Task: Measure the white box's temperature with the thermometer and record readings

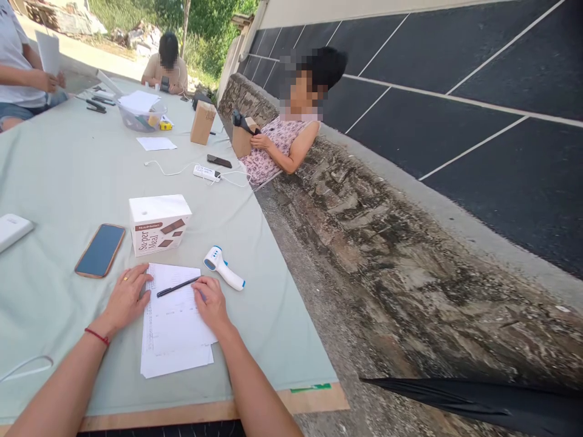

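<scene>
A stack of printed sheets (175,328) lies on the cloth in front of me, slightly uneven at its lower edge. My left hand (127,296) rests at the upper left edge of the sheets, fingers stretched and thumb apart. At the right edge, my right hand (210,303) lies with its fingers loosely bent on the paper, close to one end of a black pen (178,287). The pen lies slanted across the top sheet. A white and blue handheld thermometer (224,267) is just beyond my right hand. Past my left hand is a phone (100,250) with a dark screen.
A white box (159,226) stands beyond the papers on the cloth-covered table (82,182). Farther off are a power strip (206,173), another phone (219,161), a cardboard box (203,122) and a plastic basket (142,116). Several people sit around; a stone ledge (364,273) runs along the right.
</scene>
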Action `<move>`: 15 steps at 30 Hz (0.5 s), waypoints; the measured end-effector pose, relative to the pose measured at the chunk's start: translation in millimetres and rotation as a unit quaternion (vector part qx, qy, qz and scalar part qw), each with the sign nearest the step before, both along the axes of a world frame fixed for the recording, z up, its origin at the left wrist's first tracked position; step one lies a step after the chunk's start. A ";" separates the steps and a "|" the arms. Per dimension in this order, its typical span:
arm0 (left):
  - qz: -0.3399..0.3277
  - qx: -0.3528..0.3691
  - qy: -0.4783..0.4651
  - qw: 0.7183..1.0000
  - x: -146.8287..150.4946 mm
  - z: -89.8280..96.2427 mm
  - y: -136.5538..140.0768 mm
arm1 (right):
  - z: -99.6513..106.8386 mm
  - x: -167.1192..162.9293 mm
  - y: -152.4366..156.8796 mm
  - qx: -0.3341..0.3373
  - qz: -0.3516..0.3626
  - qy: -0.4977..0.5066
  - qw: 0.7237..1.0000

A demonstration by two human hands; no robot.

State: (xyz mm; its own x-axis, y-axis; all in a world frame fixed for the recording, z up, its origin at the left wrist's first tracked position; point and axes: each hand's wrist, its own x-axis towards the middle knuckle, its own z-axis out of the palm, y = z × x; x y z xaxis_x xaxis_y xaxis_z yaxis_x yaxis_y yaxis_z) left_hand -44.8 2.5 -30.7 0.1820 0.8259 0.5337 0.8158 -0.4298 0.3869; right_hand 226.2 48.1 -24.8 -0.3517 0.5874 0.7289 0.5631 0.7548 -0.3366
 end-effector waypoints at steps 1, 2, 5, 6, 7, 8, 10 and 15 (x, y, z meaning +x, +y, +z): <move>0.001 0.001 0.001 1.000 0.0 -0.3 0.0 | 0.5 0.0 -0.2 0.000 0.001 -0.001 1.000; 0.002 0.002 0.002 1.000 0.1 -0.4 -0.1 | 1.0 0.0 -0.4 -0.001 0.004 -0.002 1.000; 0.004 0.000 0.000 1.000 0.5 0.5 -0.5 | 1.3 0.3 -0.5 -0.009 0.006 -0.008 1.000; 0.004 -0.002 -0.002 1.000 0.7 1.1 -0.6 | 0.9 0.4 -0.3 -0.010 0.004 -0.008 1.000; 0.004 -0.006 -0.003 1.000 0.8 1.7 -0.7 | 0.2 0.5 0.0 -0.010 0.002 -0.007 1.000; 0.003 -0.009 -0.005 1.000 1.0 2.4 -0.8 | -0.5 0.5 0.4 -0.009 0.001 -0.005 1.000; 0.002 -0.012 -0.007 1.000 1.2 3.2 -0.8 | -1.9 0.5 1.1 -0.006 0.002 0.001 1.000; 0.001 -0.011 -0.007 1.000 1.3 2.0 -0.5 | -2.1 0.4 1.3 -0.012 0.005 0.002 1.000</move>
State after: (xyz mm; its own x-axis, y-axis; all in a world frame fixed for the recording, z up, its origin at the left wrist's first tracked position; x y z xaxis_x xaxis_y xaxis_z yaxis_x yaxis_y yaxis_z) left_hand -43.4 2.0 -28.8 0.1736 0.8377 0.5178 0.8113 -0.4197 0.4070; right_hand 226.6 49.4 -26.8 -0.3546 0.6017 0.7157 0.5543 0.7517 -0.3574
